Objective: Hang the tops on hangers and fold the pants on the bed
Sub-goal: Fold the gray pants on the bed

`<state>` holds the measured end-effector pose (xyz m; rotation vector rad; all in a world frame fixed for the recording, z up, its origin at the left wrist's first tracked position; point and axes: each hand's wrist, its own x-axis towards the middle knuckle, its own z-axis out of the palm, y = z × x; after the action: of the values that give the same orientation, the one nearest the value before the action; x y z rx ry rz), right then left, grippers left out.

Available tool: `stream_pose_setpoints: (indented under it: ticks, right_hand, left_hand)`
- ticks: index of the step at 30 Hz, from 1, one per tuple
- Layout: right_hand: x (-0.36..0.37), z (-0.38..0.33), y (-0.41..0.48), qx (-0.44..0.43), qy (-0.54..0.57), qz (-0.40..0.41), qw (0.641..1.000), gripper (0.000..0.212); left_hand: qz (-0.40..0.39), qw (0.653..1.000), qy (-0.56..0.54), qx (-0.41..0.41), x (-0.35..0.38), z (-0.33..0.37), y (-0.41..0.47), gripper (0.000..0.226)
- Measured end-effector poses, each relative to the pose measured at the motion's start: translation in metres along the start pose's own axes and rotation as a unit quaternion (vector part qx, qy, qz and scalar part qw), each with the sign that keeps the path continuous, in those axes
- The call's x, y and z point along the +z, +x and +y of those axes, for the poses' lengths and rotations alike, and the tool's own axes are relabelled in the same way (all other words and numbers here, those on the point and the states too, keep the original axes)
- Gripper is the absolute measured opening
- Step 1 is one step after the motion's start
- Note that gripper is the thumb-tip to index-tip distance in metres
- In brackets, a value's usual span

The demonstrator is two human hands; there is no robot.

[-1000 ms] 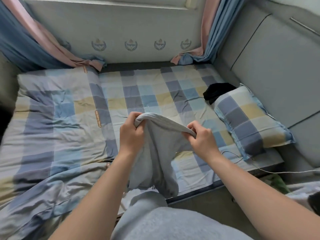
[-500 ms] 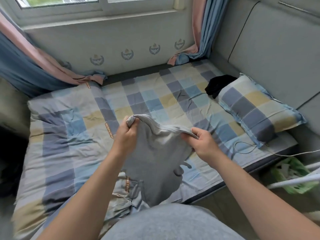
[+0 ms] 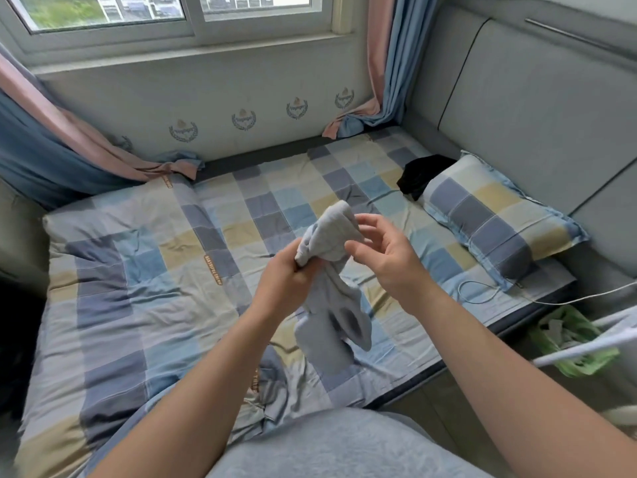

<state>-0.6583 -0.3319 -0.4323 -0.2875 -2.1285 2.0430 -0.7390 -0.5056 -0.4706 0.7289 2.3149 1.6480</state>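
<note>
A light grey garment [image 3: 329,305] hangs bunched above the checked bed [image 3: 144,270]. My left hand [image 3: 287,281] grips it near its gathered top edge, and the rest dangles down with two openings showing. My right hand [image 3: 382,257] hovers just right of the bunched top with its fingers spread and relaxed, holding nothing; its fingertips are close to the cloth. A black garment [image 3: 422,175] lies crumpled at the far right of the bed beside the pillow [image 3: 499,222].
A rumpled checked quilt [image 3: 113,339] covers the bed's left and near side. A white cable [image 3: 482,294] trails over the right edge. White hanger bars [image 3: 586,343] and a green bag [image 3: 568,339] sit on the floor at right. Curtains hang at both far corners.
My right hand has let go of the grey garment and opened. My left hand has gathered the waistband into one bunch, so the cloth hangs narrower. The view has tilted up toward the window.
</note>
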Motion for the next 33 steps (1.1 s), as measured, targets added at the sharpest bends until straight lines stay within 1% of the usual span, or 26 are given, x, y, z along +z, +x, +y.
stream_pose_setpoints:
  ticks: [1, 3, 4, 5, 6, 7, 9, 10, 11, 14, 16, 17, 19, 20, 22, 23, 25, 28, 29, 31, 33]
  right_hand:
    - [-0.003, 0.009, -0.006, 0.027, -0.019, 0.004, 0.999, 0.044]
    - [-0.004, 0.030, -0.022, 0.089, -0.058, 0.006, 0.994, 0.074]
    - [-0.002, 0.041, -0.029, 0.113, -0.060, -0.007, 0.992, 0.086]
    - [0.002, 0.052, -0.036, 0.130, -0.050, -0.031, 0.990, 0.091]
    - [0.006, 0.063, -0.042, 0.145, -0.049, -0.055, 0.987, 0.087]
    - [0.011, 0.073, -0.048, 0.163, -0.068, -0.071, 0.982, 0.075]
    - [0.016, 0.088, -0.057, 0.187, -0.137, -0.064, 0.970, 0.037]
    - [0.017, 0.093, -0.059, 0.201, -0.145, -0.045, 0.968, 0.024]
    - [0.018, 0.096, -0.061, 0.211, -0.122, -0.028, 0.969, 0.023]
    - [0.019, 0.091, -0.064, 0.217, -0.022, -0.007, 0.976, 0.041]
    - [0.019, 0.085, -0.064, 0.195, 0.020, 0.016, 0.980, 0.045]
    - [0.018, 0.081, -0.062, 0.177, 0.041, 0.032, 0.983, 0.043]
    - [0.017, 0.072, -0.058, 0.143, 0.073, 0.063, 0.985, 0.030]
    - [0.016, 0.066, -0.056, 0.129, 0.083, 0.075, 0.985, 0.022]
    - [0.015, 0.053, -0.051, 0.116, 0.100, 0.088, 0.984, 0.013]
    - [0.014, 0.048, -0.049, 0.120, 0.111, 0.091, 0.982, 0.011]
    - [0.013, 0.038, -0.046, 0.129, 0.133, 0.099, 0.978, 0.015]
    - [0.010, 0.030, -0.045, 0.124, 0.129, 0.107, 0.978, 0.015]
    - [0.009, 0.030, -0.045, 0.123, 0.119, 0.106, 0.980, 0.015]
    - [0.006, 0.031, -0.046, 0.119, 0.075, 0.090, 0.986, 0.020]
    - [0.004, 0.035, -0.049, 0.117, 0.014, 0.064, 0.991, 0.040]
  left_hand:
    - [0.012, 1.000, -0.011, 0.007, -0.003, 0.005, 0.002, 0.017]
    - [0.023, 0.999, -0.037, 0.017, -0.006, 0.019, 0.006, 0.021]
    - [0.023, 0.998, -0.055, 0.017, -0.006, 0.026, 0.007, 0.021]
    - [0.021, 0.997, -0.080, 0.013, -0.004, 0.032, 0.007, 0.017]
    - [0.019, 0.994, -0.110, 0.004, -0.003, 0.037, 0.007, 0.013]
    - [0.018, 0.990, -0.139, -0.007, -0.001, 0.041, 0.006, 0.010]
    - [0.023, 0.983, -0.179, -0.030, 0.001, 0.046, 0.003, 0.008]
    - [0.027, 0.982, -0.185, -0.040, 0.002, 0.047, 0.002, 0.007]
    - [0.028, 0.980, -0.191, -0.051, 0.001, 0.046, 0.001, 0.006]
    - [0.008, 0.971, -0.215, -0.100, -0.004, 0.034, -0.002, 0.007]
    - [-0.030, 0.972, -0.195, -0.127, -0.007, 0.024, -0.008, 0.021]
    - [-0.055, 0.973, -0.177, -0.137, -0.009, 0.019, -0.012, 0.034]
    - [-0.109, 0.971, -0.136, -0.161, -0.009, 0.009, -0.023, 0.062]
    - [-0.137, 0.968, -0.115, -0.176, -0.008, 0.005, -0.030, 0.069]
    - [-0.186, 0.956, -0.105, -0.202, -0.004, -0.007, -0.044, 0.073]
    - [-0.205, 0.950, -0.112, -0.205, -0.001, -0.013, -0.050, 0.069]
    - [-0.221, 0.950, -0.120, -0.185, 0.005, -0.022, -0.063, 0.051]
    - [-0.180, 0.966, -0.096, -0.159, 0.010, -0.030, -0.072, 0.018]
    - [-0.169, 0.969, -0.089, -0.153, 0.009, -0.031, -0.073, 0.013]
    - [-0.135, 0.978, -0.069, -0.140, 0.008, -0.032, -0.074, 0.012]
    - [-0.077, 0.987, -0.066, -0.128, 0.003, -0.034, -0.074, 0.008]
